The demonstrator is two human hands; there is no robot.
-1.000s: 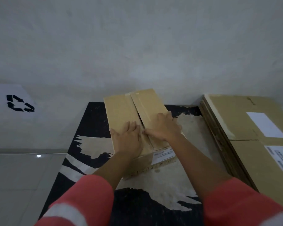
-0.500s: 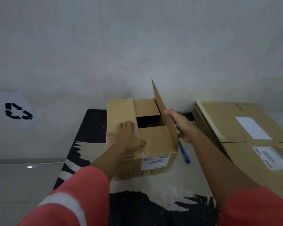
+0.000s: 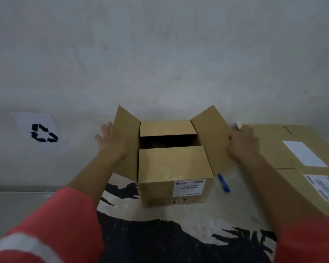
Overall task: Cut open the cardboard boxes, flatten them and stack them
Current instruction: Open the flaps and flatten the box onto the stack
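Spotted blue pen [image 3: 223, 183] just beside box [image 3: 171, 168], flattened stack [image 3: 292, 149] right. Swung left flap out since earlier, left hand [image 3: 110, 143] fingers splayed; right hand [image 3: 242, 143] grip unclear.

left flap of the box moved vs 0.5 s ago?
Yes. The left flap lay flat on the box top; now it stands swung up and outward, left of the box body, the left hand pushing behind it.

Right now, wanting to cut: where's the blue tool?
Head view: the blue tool lies on the mat, right of the open box, near the flattened stack.
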